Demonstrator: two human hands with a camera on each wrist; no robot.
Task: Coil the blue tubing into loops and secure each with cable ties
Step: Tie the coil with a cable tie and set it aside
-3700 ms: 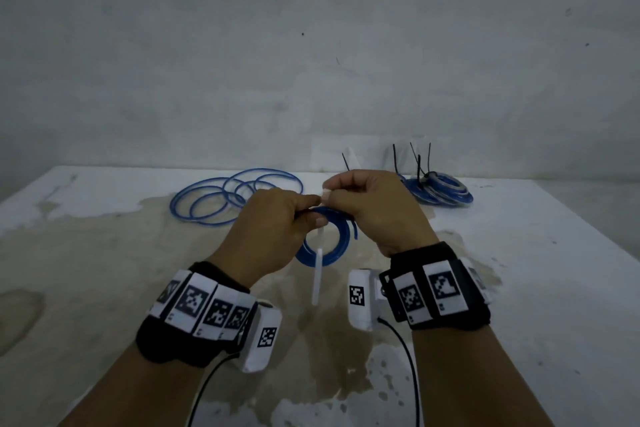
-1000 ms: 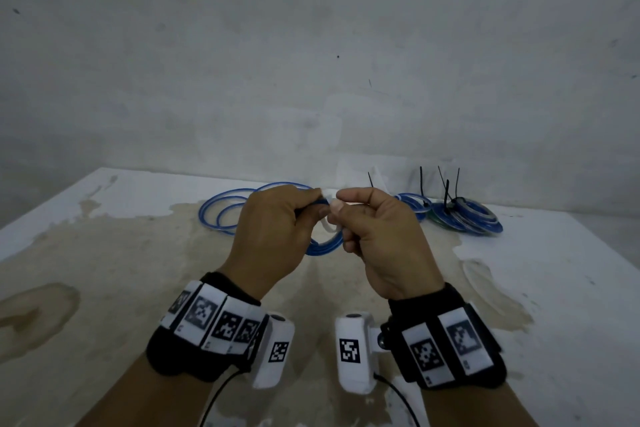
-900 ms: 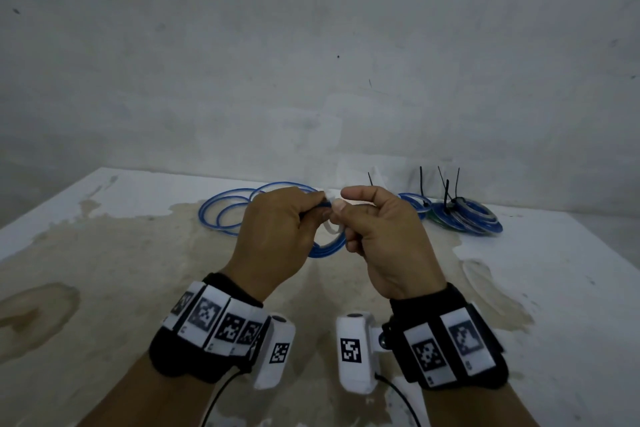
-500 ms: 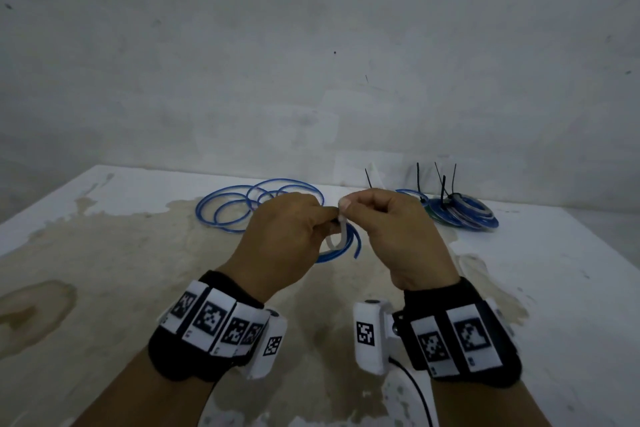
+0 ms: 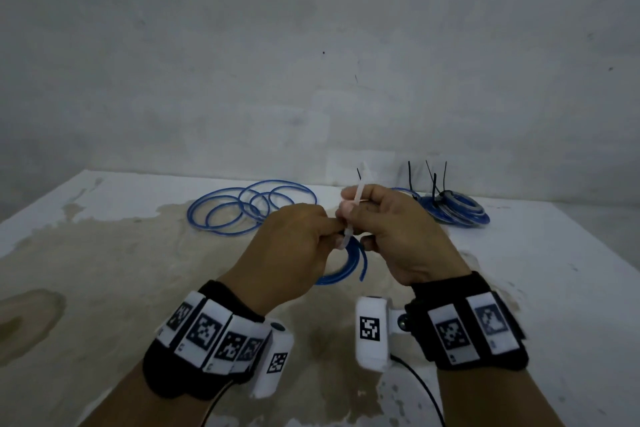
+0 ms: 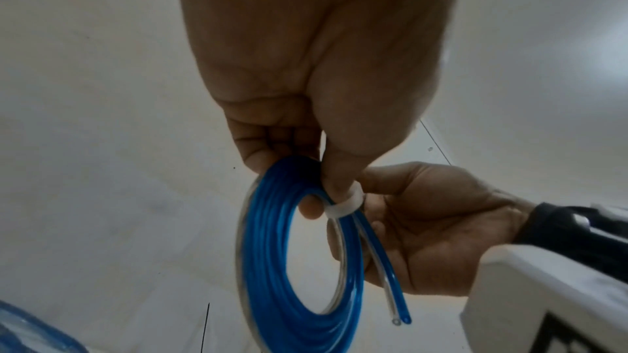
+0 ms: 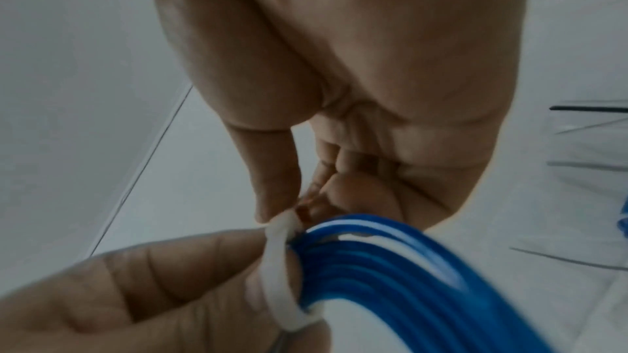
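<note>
A small coil of blue tubing (image 5: 341,272) (image 6: 271,251) (image 7: 407,273) hangs in the air between my hands, its two cut ends (image 6: 402,320) pointing down. A white cable tie (image 5: 348,236) (image 6: 341,207) (image 7: 277,275) wraps the coil's top. My left hand (image 5: 332,230) (image 6: 322,192) pinches the coil right at the tie. My right hand (image 5: 349,210) (image 7: 289,214) pinches the tie's free tail (image 5: 358,194), which sticks up past its fingers.
Loose loops of blue tubing (image 5: 249,206) lie on the stained white table (image 5: 104,270) behind my left hand. At the back right sits a stack of tied coils (image 5: 453,210) with black tie tails standing up. A grey wall rises behind the table.
The tie's tail hung down below the coil before; now it is threaded through and drawn upward by my right hand. The loop around the coil has closed tighter.
</note>
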